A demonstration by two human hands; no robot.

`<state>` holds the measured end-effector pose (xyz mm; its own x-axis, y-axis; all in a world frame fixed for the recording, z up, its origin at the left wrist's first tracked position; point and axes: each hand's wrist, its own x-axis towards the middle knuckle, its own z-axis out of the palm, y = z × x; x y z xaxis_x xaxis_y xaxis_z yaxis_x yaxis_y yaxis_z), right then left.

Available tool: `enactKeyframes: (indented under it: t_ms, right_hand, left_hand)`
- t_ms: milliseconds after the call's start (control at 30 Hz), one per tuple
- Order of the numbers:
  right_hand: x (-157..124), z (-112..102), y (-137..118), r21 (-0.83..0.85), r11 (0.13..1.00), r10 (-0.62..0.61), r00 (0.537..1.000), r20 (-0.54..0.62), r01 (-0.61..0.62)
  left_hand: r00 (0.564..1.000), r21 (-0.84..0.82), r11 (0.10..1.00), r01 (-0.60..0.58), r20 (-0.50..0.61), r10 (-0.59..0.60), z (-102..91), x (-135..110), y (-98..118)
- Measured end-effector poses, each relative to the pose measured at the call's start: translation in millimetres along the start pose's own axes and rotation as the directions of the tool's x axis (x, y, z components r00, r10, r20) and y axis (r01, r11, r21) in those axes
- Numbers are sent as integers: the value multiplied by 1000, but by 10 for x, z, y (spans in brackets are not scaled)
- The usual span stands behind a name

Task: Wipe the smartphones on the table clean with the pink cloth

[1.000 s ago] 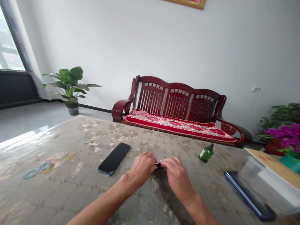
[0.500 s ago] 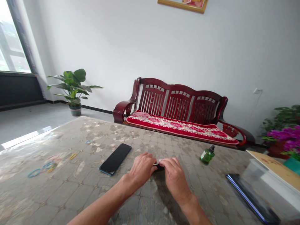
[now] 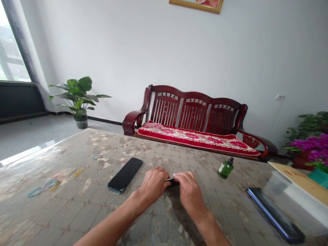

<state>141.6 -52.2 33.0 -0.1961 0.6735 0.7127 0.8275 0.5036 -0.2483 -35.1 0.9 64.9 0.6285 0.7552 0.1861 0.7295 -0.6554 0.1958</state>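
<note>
Between my two hands is a small, dark, flat object with a pale edge; most of it is hidden by fingers, so its kind cannot be made out. My left hand pinches its left end, thumb toward me. The fingertips of my right hand close on its right end. Both hands are low over the patterned tabletop. Left of my left hand lies a black smartphone with a blue edge, screen up, apart from the fingers.
A green bottle with a black top stands right of my hands. Farther right are a dark, blue-edged device and a clear box. Coloured rubber bands lie at the left. A red wooden bench stands beyond the table.
The camera view has shifted slightly. Both hands keep their hold on the small dark object, with a little more of its pale edge showing.
</note>
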Motion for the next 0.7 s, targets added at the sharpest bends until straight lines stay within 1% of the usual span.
enactKeyframes:
  t_ms: [133, 200, 267, 367, 400, 467, 533, 600, 633, 700]
  right_hand:
    - [-14, -42, 247, -52, 995, 80, 992, -96, -85]
    - [-31, -52, 303, -66, 992, 101, 986, -133, -110]
    - [-41, -44, 276, -50, 995, 80, 989, -126, -87]
    - [-35, -16, 190, 0, 1000, 28, 997, -71, -28]
    - [-28, -9, 181, 13, 999, 32, 997, -65, -31]
    - [-19, -4, 221, 33, 996, 91, 991, -96, -88]
    - [-27, -7, 325, 71, 978, 205, 966, -159, -196]
    - [-58, -7, 449, 143, 935, 349, 917, -191, -326]
    - [-79, -3, 504, 195, 899, 426, 887, -179, -392]
    - [-122, 17, 587, 327, 786, 580, 809, -96, -524]
  left_hand:
    - [1000, 6, 1000, 6, 7, -6, -26, 12, -6]
    - [1000, 12, 1000, 12, 13, -12, -35, 15, 5]
    - [1000, 22, 1000, 12, 14, -12, -34, 13, 16]
    - [1000, 28, 1000, -4, 1, 4, -20, 5, 9]
    - [1000, 26, 1000, -14, -4, 14, -15, 3, 0]
    - [999, 18, 999, -38, -7, 38, -9, 0, -23]
    - [997, 17, 997, -70, -8, 70, -10, 1, -47]
    - [994, 30, 994, -106, -11, 107, -17, 5, -63]
    - [992, 42, 992, -121, -12, 122, -22, 7, -68]
    - [990, 66, 988, -138, -9, 139, -30, 17, -69]
